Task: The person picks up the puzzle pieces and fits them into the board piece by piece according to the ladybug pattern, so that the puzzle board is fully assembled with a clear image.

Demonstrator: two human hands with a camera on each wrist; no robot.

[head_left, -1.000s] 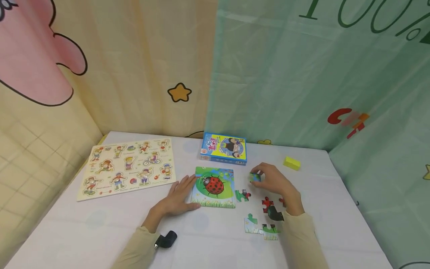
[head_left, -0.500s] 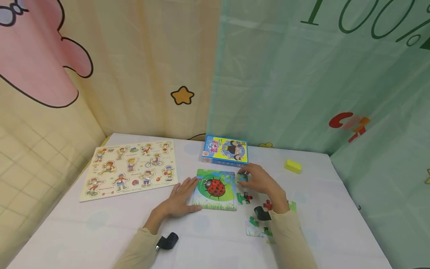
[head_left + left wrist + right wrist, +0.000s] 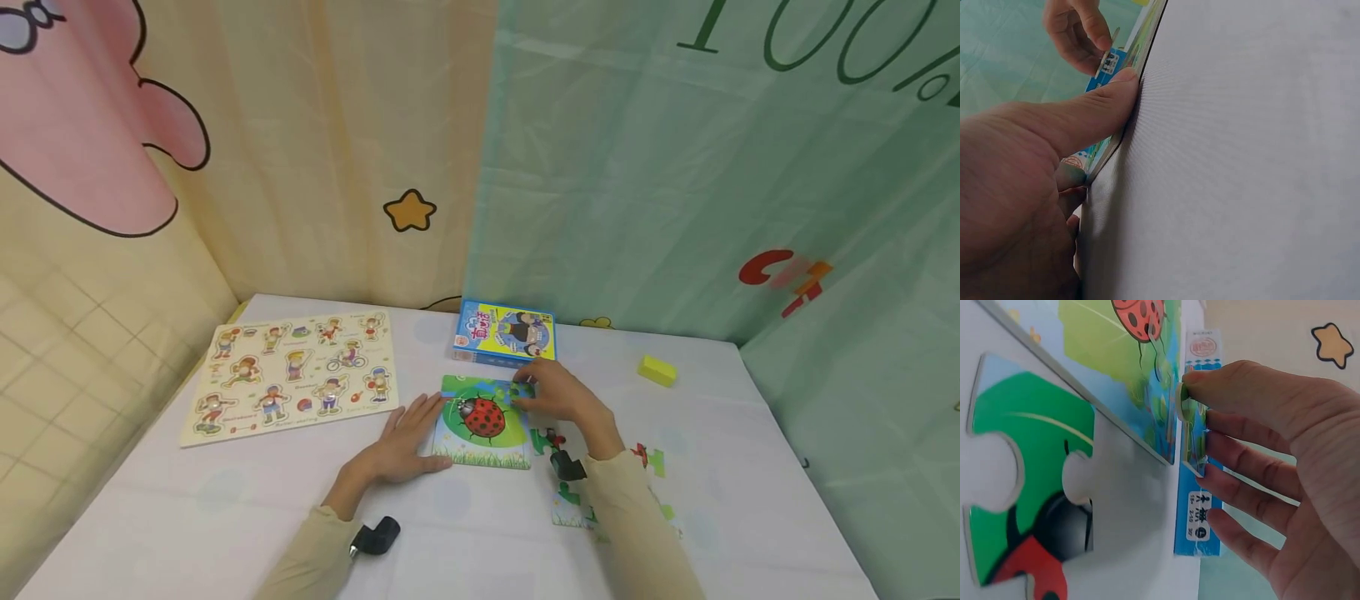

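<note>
In the head view, the ladybug puzzle board (image 3: 480, 454) lies flat on the white table. My left hand (image 3: 393, 450) rests along its left edge with fingers extended; in the left wrist view the thumb (image 3: 1094, 115) touches the board's edge. Over the board's top right corner, my right hand (image 3: 562, 396) pinches a puzzle piece (image 3: 1192, 434) between thumb and fingers. The right wrist view shows that piece tilted on edge, raised above the board. A green, black and red loose piece (image 3: 1038, 469) lies beside the board. Other loose pieces (image 3: 570, 512) lie partly hidden under my right forearm.
A blue and yellow card box (image 3: 504, 333) stands just behind the board. To the left lies a wooden peg puzzle (image 3: 292, 375) with children figures. A yellow block (image 3: 657, 371) sits at the right rear. Curtains rise behind the table.
My right hand has carried the puzzle piece leftward, from beside the board to over its top right corner. The left hand stays at the board's left edge.
</note>
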